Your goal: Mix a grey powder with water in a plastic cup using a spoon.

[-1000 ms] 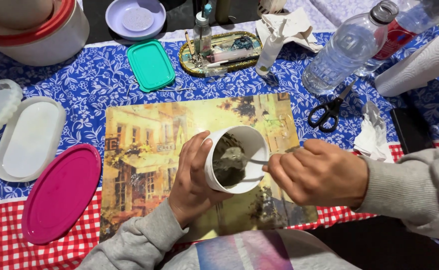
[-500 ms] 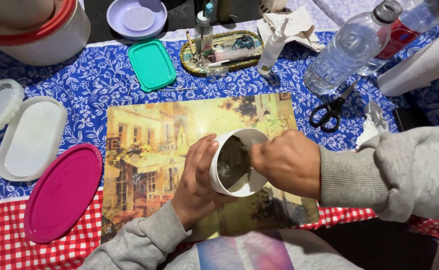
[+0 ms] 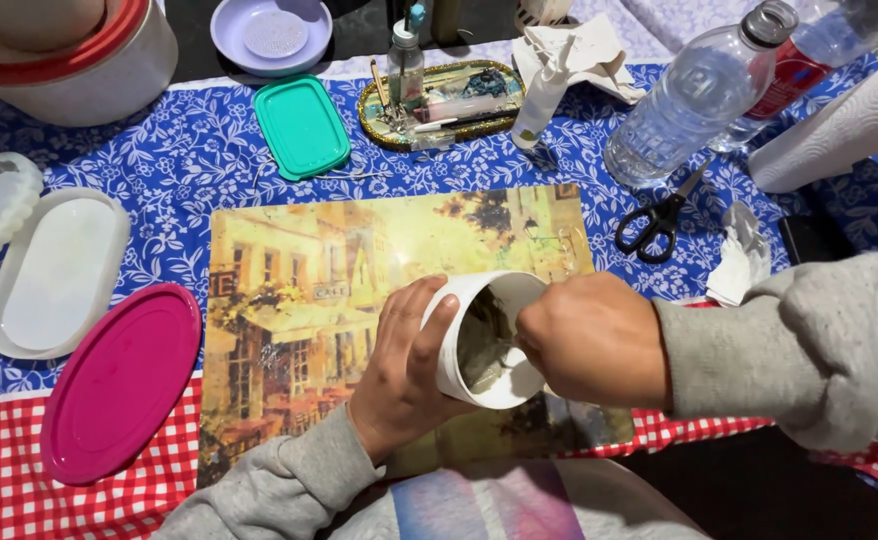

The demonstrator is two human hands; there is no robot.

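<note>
Nearest the body, the left hand point(image 3: 399, 375) wraps its fingers point(image 3: 429, 335) around a white cup point(image 3: 484, 340), holding it tilted above a street-scene placemat point(image 3: 339, 290) on the table point(image 3: 189, 150). The right hand point(image 3: 589, 340) is closed into a fist at the cup's mouth (whatever it grips is hidden), over grey-green paste inside. Left of the placemat lie a pink oval lid point(image 3: 119, 385) and a white oval mould point(image 3: 54, 270). Farther off are black scissors point(image 3: 654, 220), a teal lid point(image 3: 302, 125) and a clear water bottle point(image 3: 694, 100).
</note>
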